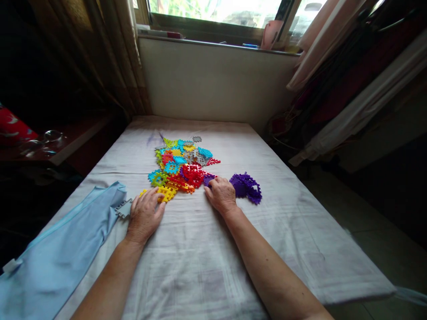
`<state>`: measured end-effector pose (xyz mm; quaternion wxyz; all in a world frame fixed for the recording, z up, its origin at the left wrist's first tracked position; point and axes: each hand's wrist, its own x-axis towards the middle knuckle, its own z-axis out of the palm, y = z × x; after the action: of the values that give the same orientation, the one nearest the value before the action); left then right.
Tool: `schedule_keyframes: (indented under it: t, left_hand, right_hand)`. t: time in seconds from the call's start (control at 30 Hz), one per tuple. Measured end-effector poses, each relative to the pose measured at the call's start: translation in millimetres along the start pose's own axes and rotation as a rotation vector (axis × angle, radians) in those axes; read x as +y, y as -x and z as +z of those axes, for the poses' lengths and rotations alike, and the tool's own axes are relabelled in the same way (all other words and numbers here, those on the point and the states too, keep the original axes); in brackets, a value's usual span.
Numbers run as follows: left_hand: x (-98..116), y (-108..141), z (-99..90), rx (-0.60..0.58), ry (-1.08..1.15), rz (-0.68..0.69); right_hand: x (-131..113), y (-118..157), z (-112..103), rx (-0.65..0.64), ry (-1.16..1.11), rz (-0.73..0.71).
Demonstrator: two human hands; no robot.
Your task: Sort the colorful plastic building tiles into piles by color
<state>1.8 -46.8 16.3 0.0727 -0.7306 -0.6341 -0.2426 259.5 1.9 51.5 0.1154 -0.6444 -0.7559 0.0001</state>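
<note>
Flat plastic interlocking tiles with notched edges lie in a mixed heap in the middle of the table. My left hand (pixel 146 213) rests with its fingers lying over the yellow tiles (pixel 166 193) at the heap's near left edge. Just left of it is a grey tile (pixel 123 208). At the heap's right side, the bent fingers of my right hand (pixel 221 194) are on a purple tile (pixel 208 178), partly hiding it. Red tiles (pixel 193 175) touch that spot. A separate pile of purple tiles (pixel 246 186) sits right of my right hand.
A white cloth covers the table (pixel 200 249). Light blue fabric (pixel 73 249) lies along its left side, reaching the grey tile. Beyond the far edge is a wall below a window sill (pixel 220 43). Clothes hang (pixel 328 89) at the right, a curtain (pixel 113 58) at the left.
</note>
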Motion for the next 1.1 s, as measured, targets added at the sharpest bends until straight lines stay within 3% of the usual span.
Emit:
schedule_keyframes:
  t: [0.4,0.53,0.67,0.83,1.1]
  left_hand:
    - [-0.5,0.5,0.2,0.008,0.01,0.001]
    - [-0.7,-0.1,-0.2,0.003,0.018,0.002]
    - [-1.3,-0.7,-0.2,0.009,0.015,0.009]
    - [-0.8,-0.9,-0.2,0.015,0.006,0.017]
    - [-1.0,-0.8,-0.3,0.009,-0.011,0.022]
  right_hand:
    - [2.8,3.5,-12.4,0.001,0.026,0.028]
    - [25.9,-0.4,-27.8,0.077,-0.041,0.146]
    - [63.9,-10.5,-43.4,0.167,-0.11,0.343]
    - [104.2,-17.9,-49.3,0.101,-0.13,0.559]
    - [120.6,-9.5,-35.2,0.107,-0.088,0.585]
